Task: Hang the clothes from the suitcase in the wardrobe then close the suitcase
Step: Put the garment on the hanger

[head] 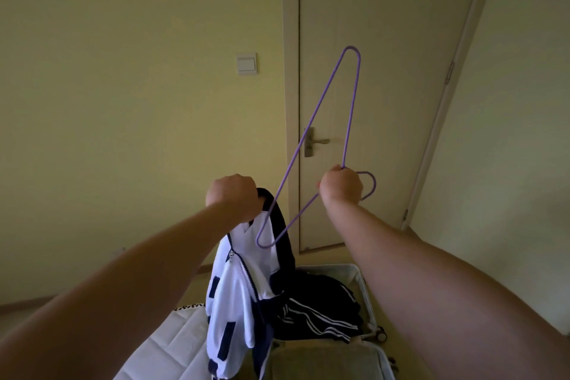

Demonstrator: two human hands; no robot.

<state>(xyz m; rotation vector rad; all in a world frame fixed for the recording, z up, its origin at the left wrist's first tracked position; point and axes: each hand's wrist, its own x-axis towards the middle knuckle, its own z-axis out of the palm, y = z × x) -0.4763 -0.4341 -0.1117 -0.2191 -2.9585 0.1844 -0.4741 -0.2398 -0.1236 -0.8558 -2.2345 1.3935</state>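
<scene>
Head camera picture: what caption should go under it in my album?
Left hand holds up a white-and-navy jacket, right hand grips a purple hanger, above the open suitcase.

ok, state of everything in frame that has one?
left hand: grips jacket collar
right hand: grips hanger by hook's base
hanger: tilted, lower end at jacket's neck
jacket: hangs from collar, not yet hung
suitcase: open
dark striped garment: lying in suitcase
door: shut
</scene>
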